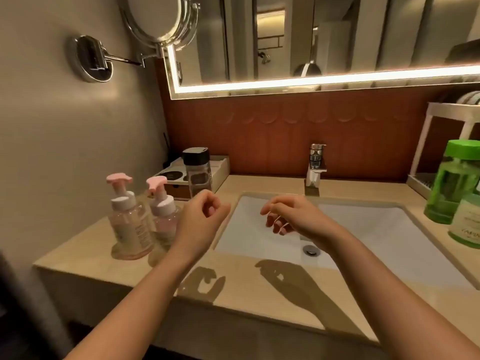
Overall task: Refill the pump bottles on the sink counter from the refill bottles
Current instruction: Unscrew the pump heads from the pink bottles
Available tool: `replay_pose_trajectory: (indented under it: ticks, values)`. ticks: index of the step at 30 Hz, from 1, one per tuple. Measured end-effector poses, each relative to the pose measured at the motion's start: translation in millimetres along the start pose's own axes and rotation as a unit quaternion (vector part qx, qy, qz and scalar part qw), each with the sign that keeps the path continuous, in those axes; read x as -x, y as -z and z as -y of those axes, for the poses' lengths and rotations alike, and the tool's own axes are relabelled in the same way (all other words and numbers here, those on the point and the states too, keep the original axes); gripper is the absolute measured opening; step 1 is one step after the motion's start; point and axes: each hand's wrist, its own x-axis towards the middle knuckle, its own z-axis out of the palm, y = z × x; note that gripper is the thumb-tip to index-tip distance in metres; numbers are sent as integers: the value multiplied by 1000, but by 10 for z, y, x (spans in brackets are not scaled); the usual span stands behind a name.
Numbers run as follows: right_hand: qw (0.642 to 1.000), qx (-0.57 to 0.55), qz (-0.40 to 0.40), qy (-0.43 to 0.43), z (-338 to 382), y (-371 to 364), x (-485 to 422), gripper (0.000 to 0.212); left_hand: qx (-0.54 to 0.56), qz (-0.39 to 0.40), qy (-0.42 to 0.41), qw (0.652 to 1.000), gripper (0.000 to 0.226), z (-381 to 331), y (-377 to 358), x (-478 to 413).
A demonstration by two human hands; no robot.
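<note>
Two clear pump bottles with pink heads stand on the beige counter [104, 258] at the left, the nearer one [130, 224] and a second [163, 211] just behind and to its right. At the right edge stand a tall green refill bottle [452, 180] and a paler green bottle [467, 222] in front of it. My left hand [197, 219] hovers just right of the pump bottles, fingers loosely curled, holding nothing. Over the white basin [363, 229] my right hand [291, 216] hangs with fingers spread and pointing down, also holding nothing.
A clear jar with a black lid [197, 170] stands in front of a small tray box [171, 178] at the back left. The chrome tap [315, 165] rises behind the basin. A white rack [441, 131] fills the back right corner. A lit mirror hangs above.
</note>
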Motion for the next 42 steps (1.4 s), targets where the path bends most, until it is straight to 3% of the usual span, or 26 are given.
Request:
replay_pose_trajectory:
  ticks: [4, 7, 12, 17, 21, 26, 29, 34, 37, 39, 42]
  values:
    - [998, 37, 37, 22, 47, -341, -103, 19, -6, -153, -35, 988, 27, 212, 311, 154]
    - [997, 43, 54, 35, 95, -638, -260, 18, 11, -212, 8, 977, 35, 373, 512, 159]
    - [995, 56, 79, 37, 172, -1002, -517, 26, 17, -201, 39, 979, 73, 610, 591, 131]
    - [991, 98, 73, 55, 254, -1211, -786, 39, 42, -142, 58, 987, 90, 845, 550, -6]
    - [985, 143, 60, 80, 350, -1313, -938, 49, 64, -151, 91, 982, 83, 986, 511, -93]
    - [965, 243, 15, 96, 444, -1430, -1023, 49, 124, -159, 110, 973, 39, 1053, 418, -175]
    - [943, 317, -31, 92, 495, -1500, -1062, 52, 176, -159, 140, 961, 38, 1030, 347, -149]
    - [890, 430, -102, 112, 530, -1556, -1086, 52, 141, -165, 137, 966, 38, 1027, 287, -128]
    - [886, 430, -119, 130, 486, -1561, -1115, 50, 123, -159, 113, 973, 18, 1014, 278, -139]
    - [889, 415, -113, 154, 459, -1547, -1136, 47, 78, -141, 101, 982, 46, 1089, 285, -145]
    - [895, 399, -95, 175, 434, -1514, -1198, 44, 59, -146, 107, 982, 58, 1130, 301, -148]
